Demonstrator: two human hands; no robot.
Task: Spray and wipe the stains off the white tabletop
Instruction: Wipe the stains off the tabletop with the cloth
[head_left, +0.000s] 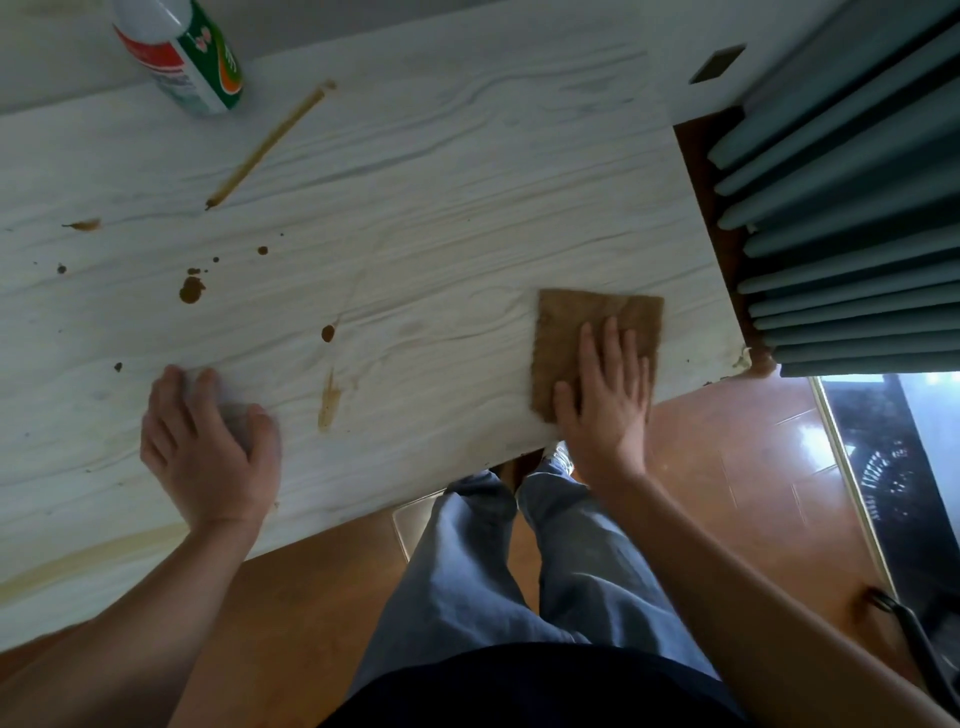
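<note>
The white wood-grain tabletop (441, 197) carries brown stains: a long thin streak (270, 143), a dark blob (191, 290), a spot (328, 333), a smear (328, 400) and a pale streak (78, 566) by the near edge. My right hand (602, 395) lies flat, fingers straight, pressing a brown cloth (576, 322) near the table's right front corner. My left hand (208, 441) rests on the table to the left, its fingers and thumb curled round a small pale object (231, 408) that I cannot identify. A white and green spray bottle (182, 57) stands at the far left.
Grey-green pleated curtains (841, 208) hang just past the table's right edge. My legs in blue jeans (493, 571) stand on the orange-brown tiled floor (727, 467) at the front edge. A dark handle (904, 623) shows at lower right.
</note>
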